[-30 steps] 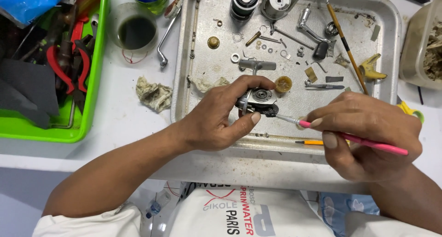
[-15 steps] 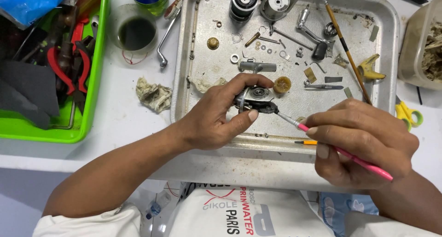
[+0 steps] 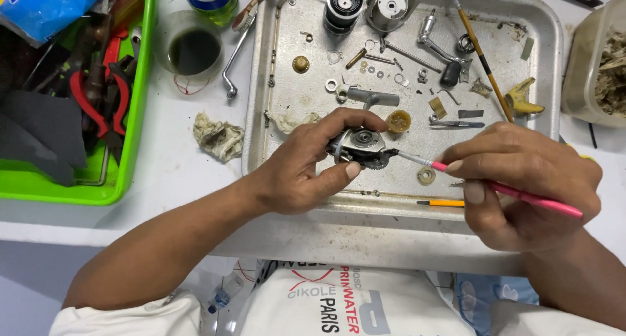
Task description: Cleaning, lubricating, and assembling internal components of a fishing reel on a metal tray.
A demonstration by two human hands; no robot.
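While the small metal reel part (image 3: 360,147) is gripped over the metal tray (image 3: 554,62), it is pinched between the thumb and curled fingers of the left hand (image 3: 306,169), which are closed firmly round it so that its round geared face is turned upward and kept steady. The part is held just above the lower middle of the tray, apparently so that anything dropped is caught there. A thin pink-handled brush (image 3: 502,189) is held in the right hand (image 3: 521,186) in a pen-like grip, the fingers closed on the handle near its front; its tip is brought against the right edge of the part, where the toothed wheel shows, a hold that seems suited to fine, controlled strokes.

Loose washers, screws, a brass gear (image 3: 398,121) and a small ring (image 3: 426,175) are spread across the tray, seemingly laid apart so that each can be found. A second long brush (image 3: 479,52) is laid diagonally at the upper right, and two round spool housings (image 3: 343,3) are set at the top rim. A cup of dark liquid (image 3: 193,49) is placed left of the tray, with a crumpled rag (image 3: 218,137) just below it. Pliers with red handles (image 3: 98,101) are kept in a green bin (image 3: 140,114) at the far left
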